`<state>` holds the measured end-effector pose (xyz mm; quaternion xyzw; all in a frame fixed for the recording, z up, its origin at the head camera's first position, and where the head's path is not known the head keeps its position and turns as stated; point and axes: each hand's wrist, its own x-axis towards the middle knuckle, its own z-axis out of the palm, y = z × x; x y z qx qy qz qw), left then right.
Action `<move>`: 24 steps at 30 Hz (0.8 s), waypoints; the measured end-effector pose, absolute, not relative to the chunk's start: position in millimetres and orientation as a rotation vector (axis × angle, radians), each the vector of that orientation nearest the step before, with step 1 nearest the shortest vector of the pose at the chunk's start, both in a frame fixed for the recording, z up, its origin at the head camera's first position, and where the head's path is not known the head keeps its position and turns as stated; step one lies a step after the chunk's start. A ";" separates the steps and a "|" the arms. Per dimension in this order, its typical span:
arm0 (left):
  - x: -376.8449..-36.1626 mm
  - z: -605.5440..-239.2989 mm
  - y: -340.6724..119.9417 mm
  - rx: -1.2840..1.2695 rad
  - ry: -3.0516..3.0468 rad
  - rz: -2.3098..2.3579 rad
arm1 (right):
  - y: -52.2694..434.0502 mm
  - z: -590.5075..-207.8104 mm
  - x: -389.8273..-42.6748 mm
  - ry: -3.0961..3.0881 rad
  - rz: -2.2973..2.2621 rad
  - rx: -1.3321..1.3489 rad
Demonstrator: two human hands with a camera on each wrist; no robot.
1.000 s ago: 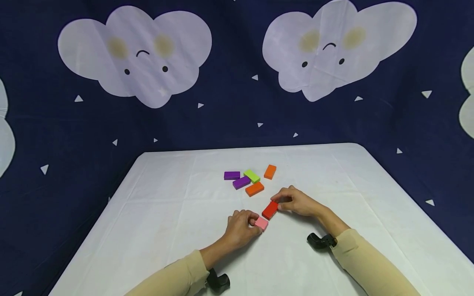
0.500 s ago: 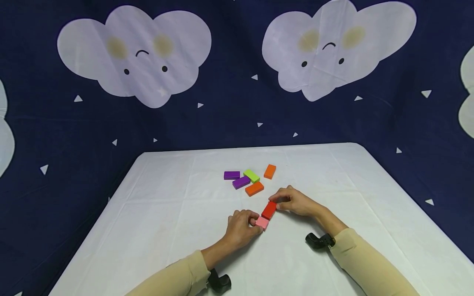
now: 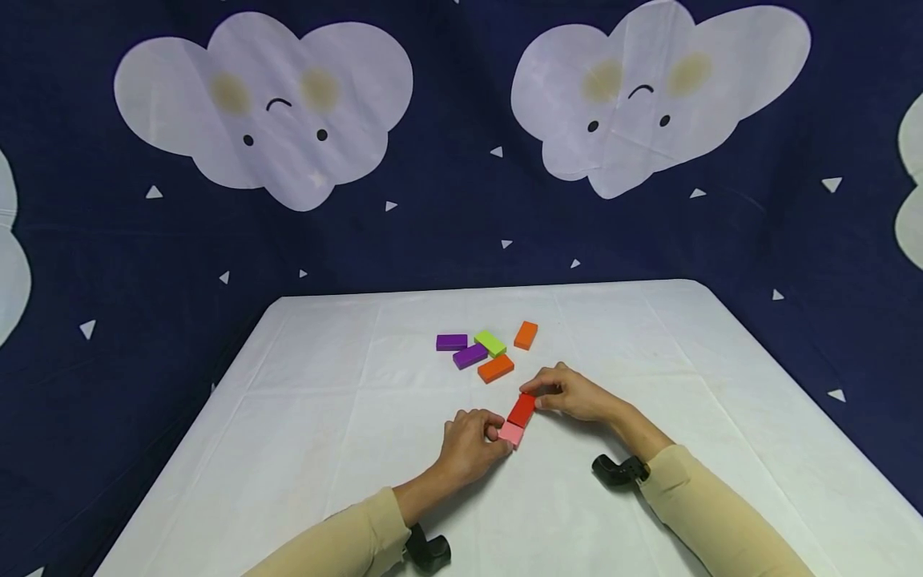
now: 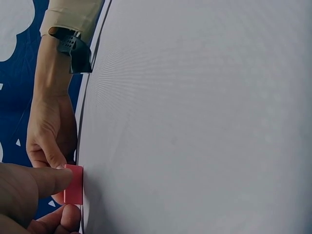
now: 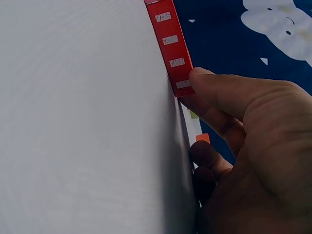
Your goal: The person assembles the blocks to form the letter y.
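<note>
On the white table [image 3: 324, 417], the left hand [image 3: 467, 449] pinches a pink block [image 3: 510, 433] between thumb and fingers, while the right hand [image 3: 573, 393] grips the far end of a red block [image 3: 521, 409]; the two blocks lie end to end between the hands, touching. The right wrist view alone shows pale rectangles along the red block's face [image 5: 170, 41], with the thumb pressed near its end. The left wrist view shows the pink block [image 4: 74, 184] at the fingertips, the right hand [image 4: 48, 131] just beyond. Beyond the right hand lies a loose cluster of purple, green and orange blocks [image 3: 487, 349]. Since a second ago, the red block has swung closer into line with the pink one.
</note>
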<state>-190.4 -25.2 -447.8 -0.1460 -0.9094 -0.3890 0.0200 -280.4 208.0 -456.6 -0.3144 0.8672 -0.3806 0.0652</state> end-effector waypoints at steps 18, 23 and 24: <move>-189.0 -446.3 -25.3 -0.433 -2.842 -1.214 | 200.9 -455.8 -278.4 2.602 -1.183 -1.015; -188.6 -446.8 -25.6 -0.435 -2.842 -1.213 | 199.2 -456.0 -277.6 2.604 -1.203 -1.058; -188.7 -446.9 -25.6 -0.434 -2.842 -1.215 | 199.2 -456.3 -277.7 2.605 -1.207 -1.066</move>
